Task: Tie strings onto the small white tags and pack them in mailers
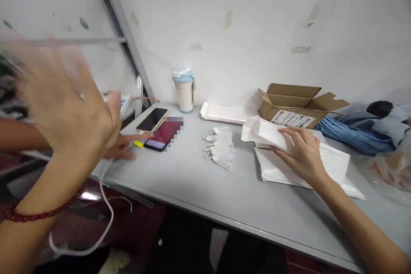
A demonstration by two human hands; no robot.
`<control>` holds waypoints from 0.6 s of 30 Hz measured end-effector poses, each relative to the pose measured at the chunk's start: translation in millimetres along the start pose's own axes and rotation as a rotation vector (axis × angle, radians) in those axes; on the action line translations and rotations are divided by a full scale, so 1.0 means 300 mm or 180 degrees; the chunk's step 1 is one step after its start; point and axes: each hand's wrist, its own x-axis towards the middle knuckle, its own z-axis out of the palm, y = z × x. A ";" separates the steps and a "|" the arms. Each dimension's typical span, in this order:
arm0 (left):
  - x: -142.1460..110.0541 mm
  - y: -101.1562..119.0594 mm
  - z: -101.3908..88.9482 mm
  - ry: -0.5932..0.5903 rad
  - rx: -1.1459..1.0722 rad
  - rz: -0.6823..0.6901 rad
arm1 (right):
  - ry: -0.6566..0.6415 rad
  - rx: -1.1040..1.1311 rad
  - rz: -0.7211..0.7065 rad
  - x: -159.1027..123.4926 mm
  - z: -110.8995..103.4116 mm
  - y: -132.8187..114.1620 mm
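Note:
My right hand (pixel 303 152) is closed round a slim white box (pixel 268 132), its flap open at the left end. Below it lie white padded mailers (pixel 282 169) on the grey table. My left hand (pixel 69 94) is raised at the left, blurred by motion, its fingers stretched up and apart with nothing seen in them. A red braided bracelet circles that wrist. Between my hands, several small translucent white pouch-like pieces (pixel 220 147) lie in a column. Another white box (pixel 226 113) rests flat behind them.
Another person's hand (pixel 123 147) touches a lit phone (pixel 159 139) at the left; a second phone (pixel 152 120) lies behind. A tumbler (pixel 184 92) stands by the wall. At the right are an open cardboard box (pixel 289 102) and blue fabric (pixel 356 135). A white cable (pixel 107 218) hangs off the edge.

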 end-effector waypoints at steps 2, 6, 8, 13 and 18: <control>-0.070 -0.029 -0.078 0.0205 0.0309 -0.0167 | -0.0002 0.0014 0.0028 0.006 -0.005 -0.014; -0.076 0.148 -0.023 0.0646 0.0880 -0.0014 | 0.0058 0.0014 0.0085 0.014 -0.012 -0.031; -0.026 0.282 0.077 0.0770 0.0703 0.0614 | 0.0118 0.0003 0.0148 0.015 -0.016 -0.030; 0.127 0.438 0.283 -0.0234 -0.0154 0.1021 | 0.0115 0.0000 0.0159 0.015 -0.025 -0.030; 0.183 0.416 0.269 0.0164 -0.1046 0.0140 | 0.0103 -0.0045 0.0191 0.017 -0.034 -0.036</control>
